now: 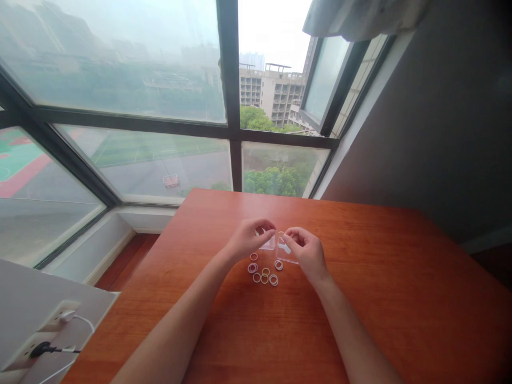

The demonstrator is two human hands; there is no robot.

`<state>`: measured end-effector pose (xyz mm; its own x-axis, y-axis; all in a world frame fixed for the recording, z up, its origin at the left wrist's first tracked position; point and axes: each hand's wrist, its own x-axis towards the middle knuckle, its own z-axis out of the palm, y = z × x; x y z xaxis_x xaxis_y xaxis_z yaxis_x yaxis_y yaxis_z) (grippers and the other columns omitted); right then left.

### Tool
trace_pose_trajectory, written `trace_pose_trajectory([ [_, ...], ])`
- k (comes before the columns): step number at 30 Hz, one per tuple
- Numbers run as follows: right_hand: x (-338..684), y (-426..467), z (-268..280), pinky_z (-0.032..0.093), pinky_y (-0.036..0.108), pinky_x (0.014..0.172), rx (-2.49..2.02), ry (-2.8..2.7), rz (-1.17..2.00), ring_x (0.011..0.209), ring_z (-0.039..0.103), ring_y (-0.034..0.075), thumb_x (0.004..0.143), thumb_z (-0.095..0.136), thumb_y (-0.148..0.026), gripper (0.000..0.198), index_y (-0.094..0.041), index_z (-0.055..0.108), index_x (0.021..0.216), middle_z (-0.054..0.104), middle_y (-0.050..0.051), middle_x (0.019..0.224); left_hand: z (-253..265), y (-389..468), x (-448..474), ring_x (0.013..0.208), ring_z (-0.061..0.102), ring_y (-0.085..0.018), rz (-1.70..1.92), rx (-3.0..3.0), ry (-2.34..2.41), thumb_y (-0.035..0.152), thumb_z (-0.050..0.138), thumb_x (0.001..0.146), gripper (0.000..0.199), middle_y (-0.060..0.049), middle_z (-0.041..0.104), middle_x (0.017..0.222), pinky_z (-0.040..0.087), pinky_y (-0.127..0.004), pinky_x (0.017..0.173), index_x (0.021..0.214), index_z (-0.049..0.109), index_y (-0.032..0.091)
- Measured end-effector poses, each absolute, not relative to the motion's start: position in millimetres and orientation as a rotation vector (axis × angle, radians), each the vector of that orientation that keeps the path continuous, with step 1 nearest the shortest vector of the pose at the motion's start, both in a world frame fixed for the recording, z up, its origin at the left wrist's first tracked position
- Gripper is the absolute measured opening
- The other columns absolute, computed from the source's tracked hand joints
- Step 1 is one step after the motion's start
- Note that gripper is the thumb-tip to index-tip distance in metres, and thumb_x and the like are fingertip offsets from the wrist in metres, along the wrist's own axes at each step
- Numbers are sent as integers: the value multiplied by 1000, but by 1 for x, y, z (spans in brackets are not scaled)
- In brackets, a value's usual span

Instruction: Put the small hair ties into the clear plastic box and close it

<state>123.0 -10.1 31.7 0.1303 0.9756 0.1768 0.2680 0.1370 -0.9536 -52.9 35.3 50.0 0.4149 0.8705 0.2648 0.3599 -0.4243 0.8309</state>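
Head view: the left hand (248, 238) and right hand (306, 249) meet fingertip to fingertip, pinched on something too small to tell, perhaps one ring. Two clear boxes (280, 246) sit just beneath the fingers. About nine small rings (264, 273) lie loose near the wrists, still unsorted.

We see a reddish-brown wooden table (400, 298) set against the window. A loose cluster of small rings (264, 272), pale, pink and yellowish, lies on its top near the middle. Just beyond them two small clear boxes (286, 253) rest on the wood, side by side, partly hidden by hands.
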Motion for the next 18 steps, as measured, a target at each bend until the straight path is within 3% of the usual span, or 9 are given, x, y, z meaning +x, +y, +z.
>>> trace_pose_trajectory([
  [11,125,-10,29,37,23,54,-1332,-1343,889,56,45,12,76,65,-42,26,-16,64,78,51,-2,60,49,30,-45,61,54,-9,877,1996,996,25,59,81,14,-2,67,72,41,-19,56,81,68,14],
  [18,124,-6,21,37,22,53,-1370,-1366,889,56,45,12,76,64,-40,23,-17,63,78,51,-3,59,37,42,-55,59,53,-10,1008,2023,1230,24,59,79,12,-2,66,70,40,-19,55,76,65,14],
])
